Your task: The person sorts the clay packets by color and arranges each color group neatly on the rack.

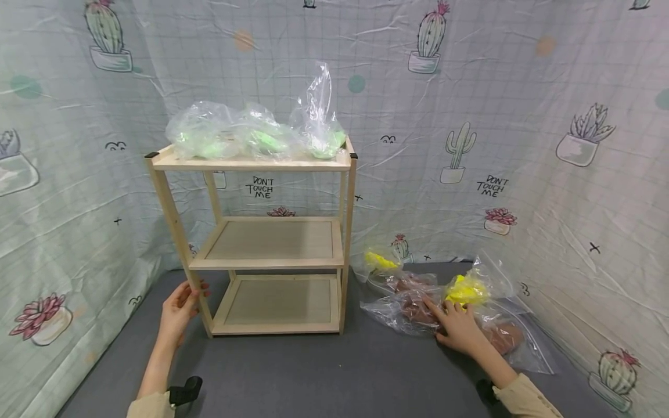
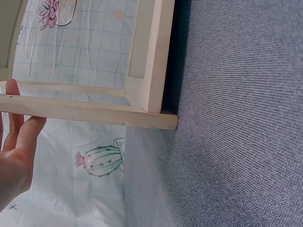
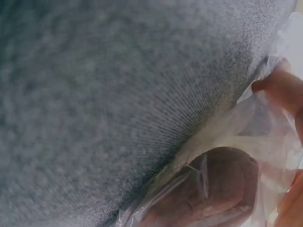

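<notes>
My left hand (image 1: 177, 307) is at the front left post of a three-tier wooden shelf rack (image 1: 266, 264). In the left wrist view, its thumb and fingers (image 2: 32, 135) lie on both sides of that post (image 2: 90, 112). On the right, my right hand (image 1: 460, 328) reaches over a pile of clear plastic bags, its fingers spread. Its fingertips are at a bag with brown contents (image 1: 415, 309) and a bag with bright yellow contents (image 1: 465, 288). Close to the wrist lies another clear bag with a brown lump (image 1: 504, 337), also seen as a brown lump (image 3: 208, 184) in the right wrist view.
Three clear bags with pale green contents (image 1: 266, 141) stand on the rack's top tier. Behind the pile lies another yellow bag (image 1: 381, 261). Grey cloth (image 1: 272, 377) covers the table. A cactus-print curtain (image 1: 397, 104) hangs around the back and sides.
</notes>
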`<state>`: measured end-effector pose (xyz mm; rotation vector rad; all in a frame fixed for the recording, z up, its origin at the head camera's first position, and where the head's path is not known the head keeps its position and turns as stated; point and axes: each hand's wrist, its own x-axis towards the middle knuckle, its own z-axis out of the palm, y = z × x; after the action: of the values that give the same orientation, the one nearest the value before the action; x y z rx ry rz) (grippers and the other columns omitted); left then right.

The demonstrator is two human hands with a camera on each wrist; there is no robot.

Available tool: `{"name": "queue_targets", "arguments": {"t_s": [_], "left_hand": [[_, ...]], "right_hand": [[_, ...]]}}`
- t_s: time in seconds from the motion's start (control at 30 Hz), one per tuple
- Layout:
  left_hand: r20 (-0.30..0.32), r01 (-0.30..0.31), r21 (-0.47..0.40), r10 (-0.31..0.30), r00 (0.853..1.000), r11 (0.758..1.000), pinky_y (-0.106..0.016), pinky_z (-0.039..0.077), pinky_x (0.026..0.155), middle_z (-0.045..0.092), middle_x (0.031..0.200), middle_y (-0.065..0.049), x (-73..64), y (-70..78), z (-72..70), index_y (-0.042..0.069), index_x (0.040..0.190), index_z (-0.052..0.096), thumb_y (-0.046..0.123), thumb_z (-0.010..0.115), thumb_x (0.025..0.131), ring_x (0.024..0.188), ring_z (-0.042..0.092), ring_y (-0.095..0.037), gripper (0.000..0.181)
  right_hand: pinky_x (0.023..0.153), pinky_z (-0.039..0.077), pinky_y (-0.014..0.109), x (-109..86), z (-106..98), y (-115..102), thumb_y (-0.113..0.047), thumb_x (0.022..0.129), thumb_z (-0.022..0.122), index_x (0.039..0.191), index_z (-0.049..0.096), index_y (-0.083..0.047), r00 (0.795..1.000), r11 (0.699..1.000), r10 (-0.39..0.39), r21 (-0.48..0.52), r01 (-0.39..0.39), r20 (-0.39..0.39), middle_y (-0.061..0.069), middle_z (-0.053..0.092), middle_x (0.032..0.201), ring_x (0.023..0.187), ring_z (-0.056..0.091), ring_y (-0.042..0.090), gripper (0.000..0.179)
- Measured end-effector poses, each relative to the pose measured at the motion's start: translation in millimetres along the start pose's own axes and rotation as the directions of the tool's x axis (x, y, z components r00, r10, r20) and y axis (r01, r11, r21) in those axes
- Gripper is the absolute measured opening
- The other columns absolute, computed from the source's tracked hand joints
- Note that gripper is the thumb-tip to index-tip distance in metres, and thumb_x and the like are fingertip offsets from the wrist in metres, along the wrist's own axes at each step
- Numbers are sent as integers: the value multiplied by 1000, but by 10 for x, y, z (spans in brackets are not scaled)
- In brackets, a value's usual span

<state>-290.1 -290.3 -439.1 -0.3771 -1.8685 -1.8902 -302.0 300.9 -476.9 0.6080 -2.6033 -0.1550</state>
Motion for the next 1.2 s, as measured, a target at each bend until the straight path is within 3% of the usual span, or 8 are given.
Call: {"name": "queue_targets", "arguments": {"t_s": [0.2, 0.33, 0.5, 0.63, 0.83, 1.0, 1.2], "left_hand": [[-2, 7, 10, -7, 1000, 1000, -15, 48, 66, 63, 97, 18, -1, -14, -5, 9, 118, 53, 12, 45, 92, 87, 61, 5, 27], [-1, 4, 18, -4, 1000, 1000, -15, 48, 66, 63, 97, 18, -9, -16, -12, 13, 117, 54, 12, 44, 92, 87, 61, 5, 26], [-4, 5, 27, -5, 1000, 1000, -15, 48, 66, 63, 97, 18, -8, -10, -16, 9, 119, 52, 12, 44, 92, 87, 61, 5, 28], [3, 0, 18, 0, 1000, 1000, -15, 48, 67, 63, 97, 18, -8, -8, -15, 2, 121, 49, 11, 44, 92, 88, 61, 5, 30], [9, -4, 12, 4, 1000, 1000, -14, 48, 68, 63, 98, 18, -10, -7, -18, 11, 119, 53, 10, 43, 93, 88, 61, 5, 28], [6, 1, 21, -1, 1000, 1000, -14, 48, 67, 62, 98, 19, -10, -4, -12, 13, 119, 52, 12, 44, 93, 88, 60, 5, 28], [4, 4, 12, -4, 1000, 1000, -14, 48, 67, 63, 98, 18, -12, 5, -3, 13, 119, 52, 12, 44, 93, 88, 61, 4, 28]], "right_hand": [[64, 28, 45, -2, -10, -11, -40, 59, 75, 130, 45, -18, 999, 999, 9, 50, -7, -34, 7, 44, 84, 71, 42, 22, 80], [63, 26, 39, 9, -33, -29, -38, 58, 76, 130, 45, -16, 999, 992, -16, 124, 22, -45, 6, 41, 85, 71, 38, 18, 81], [63, 26, 32, 27, -63, -48, -29, 58, 75, 130, 44, -13, 996, 976, -59, 204, 73, -72, 8, 41, 94, 73, 37, 14, 80], [64, 31, 36, 23, -85, -74, -29, 59, 74, 130, 44, -12, 994, 982, -72, 170, 85, -84, 11, 46, 101, 80, 43, 19, 78], [68, 33, 47, 6, -145, -106, -34, 62, 69, 122, 51, -11, 987, 992, -103, 53, 110, -120, 9, 51, 97, 81, 42, 25, 67], [69, 30, 47, -11, -213, -126, -37, 62, 67, 118, 54, -11, 977, 991, -132, 0, 133, -171, 8, 51, 94, 80, 42, 26, 63], [68, 30, 45, -59, -281, -161, -37, 62, 66, 118, 54, -12, 970, 992, -124, 7, 129, -211, 7, 52, 95, 81, 43, 24, 63]]}}
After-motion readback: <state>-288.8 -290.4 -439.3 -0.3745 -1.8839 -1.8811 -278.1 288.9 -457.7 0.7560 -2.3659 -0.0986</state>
